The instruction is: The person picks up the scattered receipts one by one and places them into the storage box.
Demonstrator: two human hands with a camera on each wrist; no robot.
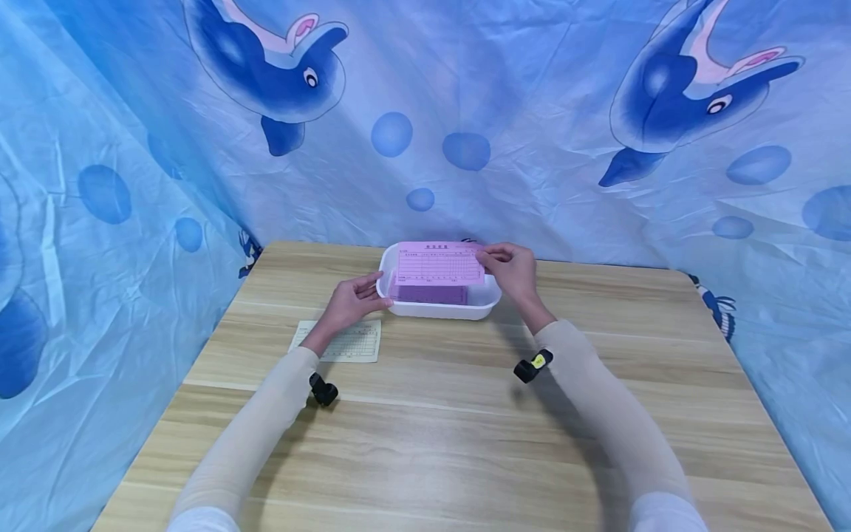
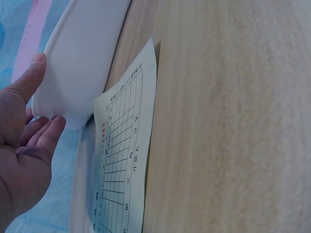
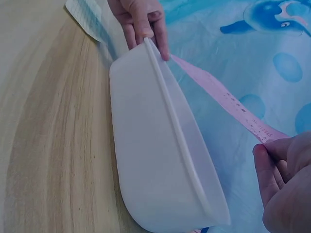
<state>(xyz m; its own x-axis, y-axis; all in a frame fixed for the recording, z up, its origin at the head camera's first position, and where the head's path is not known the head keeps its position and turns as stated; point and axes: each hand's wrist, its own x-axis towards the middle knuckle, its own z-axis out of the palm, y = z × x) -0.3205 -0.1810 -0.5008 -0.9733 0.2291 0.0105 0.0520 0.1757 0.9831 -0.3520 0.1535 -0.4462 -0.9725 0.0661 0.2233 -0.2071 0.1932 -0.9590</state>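
Observation:
A white plastic basin (image 1: 439, 310) stands toward the back of the wooden table. At its left end my left hand (image 1: 352, 301) grips the rim, the thumb (image 3: 141, 22) on the outer wall and a finger reaching over the edge. My right hand (image 1: 513, 267) pinches a pink printed form (image 1: 439, 264) by its right edge, holding it up above the basin. Inside the basin lies a purple-looking sheet (image 1: 432, 294), partly covered by the raised form. A pale green printed form (image 2: 124, 145) rests on the table beneath my left wrist.
Wooden table (image 1: 425, 428) extends toward me and to both sides. Behind it hangs a blue curtain (image 1: 532, 199) with cartoon dolphins, close to the back edge. Each sleeve carries a black wrist strap device, such as the right one (image 1: 532, 366).

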